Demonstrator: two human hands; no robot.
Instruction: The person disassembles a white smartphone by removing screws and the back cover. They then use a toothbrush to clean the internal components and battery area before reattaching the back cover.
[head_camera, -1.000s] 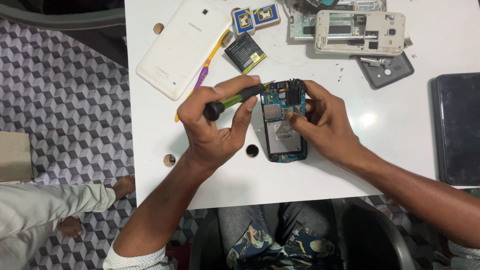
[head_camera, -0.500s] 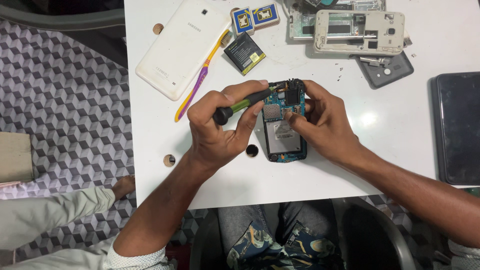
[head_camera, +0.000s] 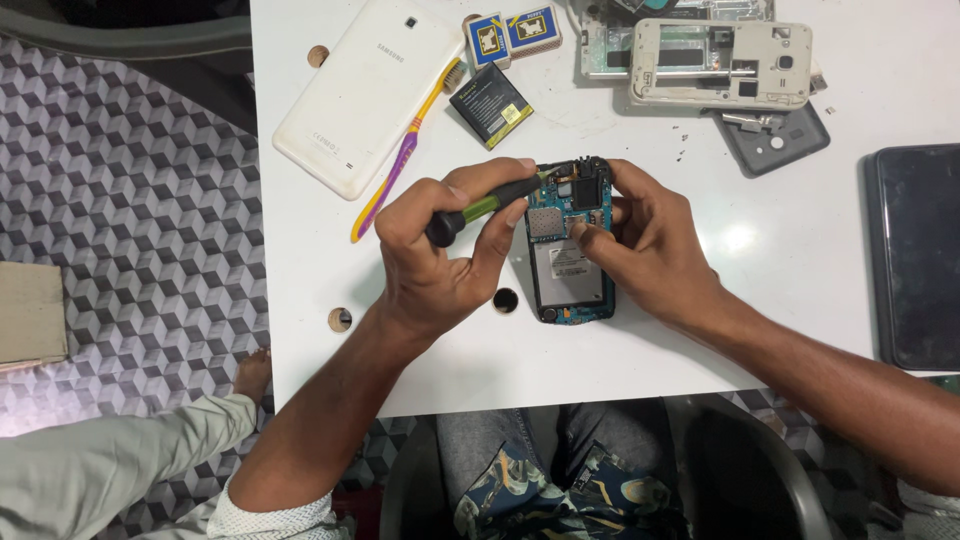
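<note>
Bright, even overhead light – mild glare on the white table (head_camera: 800, 260) – sharp, soft shadows.

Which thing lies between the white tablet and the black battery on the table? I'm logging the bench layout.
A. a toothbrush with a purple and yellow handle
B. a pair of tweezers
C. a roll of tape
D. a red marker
A: a toothbrush with a purple and yellow handle lies slantwise between the white tablet and the black battery.

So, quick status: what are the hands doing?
Left hand grips screwdriver, tip on opened phone. Right hand steadies phone. Nothing blocking.
</note>
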